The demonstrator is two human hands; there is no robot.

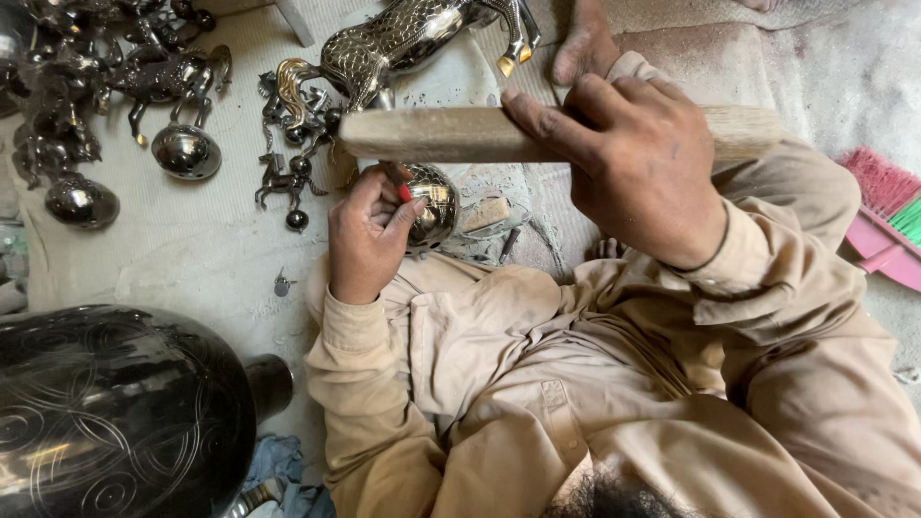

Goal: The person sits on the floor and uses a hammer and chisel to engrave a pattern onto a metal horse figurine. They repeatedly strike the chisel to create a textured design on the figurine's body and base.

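My right hand [633,168] grips a thick wooden mallet [441,134] held level, its head pointing left above my left hand. My left hand [367,235] pinches a thin tool with a red tip [400,186] against a small shiny metal ball-shaped piece [436,206] that rests by my lap. The tool's lower end is hidden by my fingers. I sit on the floor in tan clothing [576,384].
A large dark engraved metal vase [115,412] lies at the lower left. Several metal horse figurines [403,38] and round metal bases [187,152] lie on the pale cloth [192,249] ahead. A bare foot [585,43] is near the top. A pink brush [887,221] sits at the right.
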